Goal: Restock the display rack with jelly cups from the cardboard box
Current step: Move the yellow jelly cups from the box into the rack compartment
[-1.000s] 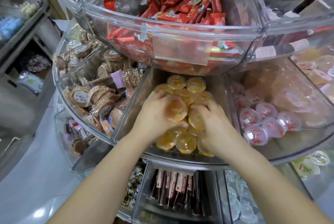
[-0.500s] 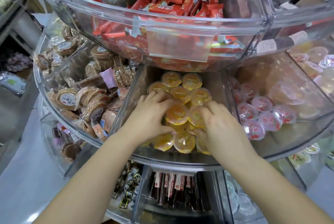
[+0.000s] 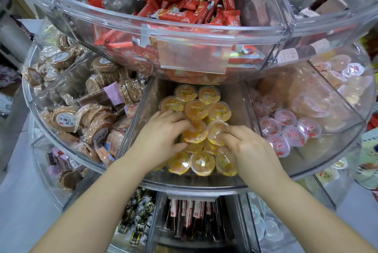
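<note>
Far left compartment of clear display rack [image 3: 190, 186]: wrapped brown biscuit packs [image 3: 67, 118]. Mid compartment w/ orange jelly cups [image 3: 196, 109]: left hand [image 3: 161, 136] fingers curled round one cup [image 3: 194, 133], right hand [image 3: 248, 148] fingertips pinching the next cup [image 3: 216, 133] beside it. Right compartment: pink jelly cups [image 3: 286, 130]. Red wrapped bars [image 3: 190, 11] in tier above

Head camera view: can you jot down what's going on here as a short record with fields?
Place: clear tiered display rack
Middle compartment: orange jelly cups
Left hand: fingers curled on an orange cup
Right hand: fingers curled on the neighbouring cup
Left compartment: wrapped round biscuits
Right compartment: pink jelly cups
Tier above: red snack bars
Cardboard box: not in view
</note>
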